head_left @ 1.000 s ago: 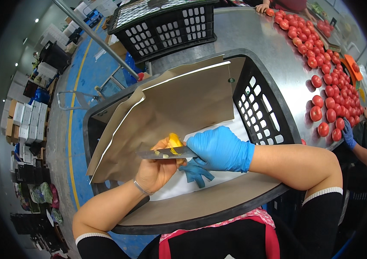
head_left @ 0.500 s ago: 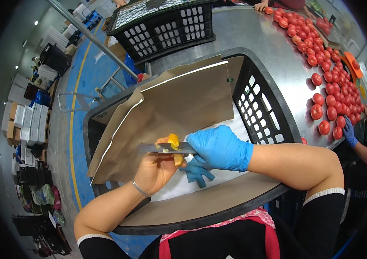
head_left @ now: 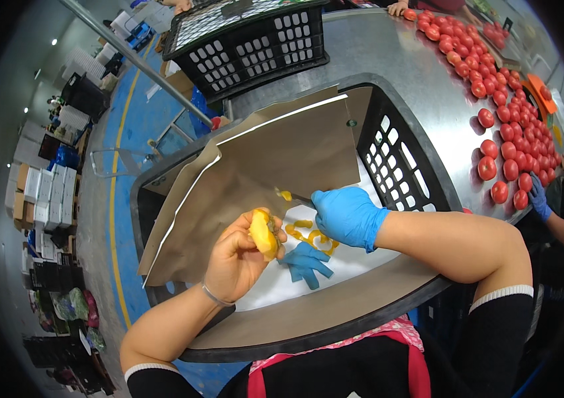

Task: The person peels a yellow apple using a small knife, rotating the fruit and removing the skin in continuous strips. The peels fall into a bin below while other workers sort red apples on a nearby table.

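Note:
My bare left hand is closed around a piece of yellow fruit, with a wet-looking cut face; its kind is unclear. My right hand, in a blue glove, grips a knife whose handle is hidden in the fist. A small yellow scrap clings near the blade's tip. Below both hands, orange-yellow strips lie on white paper inside a black crate. An empty blue glove rests beside the strips. Brown paper lines the crate.
Many red tomatoes cover the right part of a metal table. Another black crate stands at the far side. A co-worker's gloved hand is by the tomatoes. A metal pole slants at the left, above the blue floor.
The knife has moved away from the fruit to the right, with a scrap on it. My left hand has turned the fruit, showing its yellow face. The strips below are now exposed.

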A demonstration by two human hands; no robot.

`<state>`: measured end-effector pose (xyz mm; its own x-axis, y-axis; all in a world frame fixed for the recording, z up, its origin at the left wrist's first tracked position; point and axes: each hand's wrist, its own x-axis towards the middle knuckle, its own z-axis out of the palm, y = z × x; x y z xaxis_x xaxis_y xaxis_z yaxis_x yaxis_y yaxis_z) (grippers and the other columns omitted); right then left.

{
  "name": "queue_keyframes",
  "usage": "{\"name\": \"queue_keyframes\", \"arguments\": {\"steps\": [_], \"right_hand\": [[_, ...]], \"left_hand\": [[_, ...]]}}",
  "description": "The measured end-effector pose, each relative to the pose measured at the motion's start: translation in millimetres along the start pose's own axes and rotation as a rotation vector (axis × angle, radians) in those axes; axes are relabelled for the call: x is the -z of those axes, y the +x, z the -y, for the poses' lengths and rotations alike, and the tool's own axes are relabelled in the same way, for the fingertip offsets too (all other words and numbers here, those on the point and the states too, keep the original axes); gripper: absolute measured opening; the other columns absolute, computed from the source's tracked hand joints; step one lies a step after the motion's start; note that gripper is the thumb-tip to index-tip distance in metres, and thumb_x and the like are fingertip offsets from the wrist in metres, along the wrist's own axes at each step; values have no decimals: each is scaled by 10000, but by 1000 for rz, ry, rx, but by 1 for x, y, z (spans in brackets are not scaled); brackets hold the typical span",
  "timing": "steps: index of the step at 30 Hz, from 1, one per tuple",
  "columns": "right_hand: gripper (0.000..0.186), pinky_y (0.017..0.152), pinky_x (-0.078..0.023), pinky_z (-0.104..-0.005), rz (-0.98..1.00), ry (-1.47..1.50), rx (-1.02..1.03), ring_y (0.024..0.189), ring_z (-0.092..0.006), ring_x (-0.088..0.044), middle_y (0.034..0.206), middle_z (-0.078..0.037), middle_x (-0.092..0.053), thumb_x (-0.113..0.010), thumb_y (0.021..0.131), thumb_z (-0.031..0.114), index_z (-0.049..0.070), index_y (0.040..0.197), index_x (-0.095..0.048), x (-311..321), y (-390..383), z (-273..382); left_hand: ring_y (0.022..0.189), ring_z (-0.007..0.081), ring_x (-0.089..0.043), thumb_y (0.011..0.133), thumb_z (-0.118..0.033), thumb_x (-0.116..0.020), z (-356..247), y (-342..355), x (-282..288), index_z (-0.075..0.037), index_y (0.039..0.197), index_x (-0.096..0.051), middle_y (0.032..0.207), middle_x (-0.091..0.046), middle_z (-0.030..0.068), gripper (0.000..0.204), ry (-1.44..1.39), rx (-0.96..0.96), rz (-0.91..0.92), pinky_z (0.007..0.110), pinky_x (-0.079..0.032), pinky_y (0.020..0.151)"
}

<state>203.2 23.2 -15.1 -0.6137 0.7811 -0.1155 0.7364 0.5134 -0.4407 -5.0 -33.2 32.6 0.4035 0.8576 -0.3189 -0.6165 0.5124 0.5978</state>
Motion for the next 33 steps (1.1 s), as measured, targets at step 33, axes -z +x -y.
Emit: {"name": "queue_keyframes", "arguments": {"steps": [33], "right_hand": [[238, 538, -493, -372, -104, 127, 205, 672, -275, -636, 759, -119, -613, -635, 725, 217, 51, 862, -532, 17, -4, 25]], "left_hand": [[1106, 229, -468, 785, 94, -398, 8, 5, 14, -10, 1184, -447, 1146, -484, 116, 416, 33, -7, -187, 360, -360, 994]]}}
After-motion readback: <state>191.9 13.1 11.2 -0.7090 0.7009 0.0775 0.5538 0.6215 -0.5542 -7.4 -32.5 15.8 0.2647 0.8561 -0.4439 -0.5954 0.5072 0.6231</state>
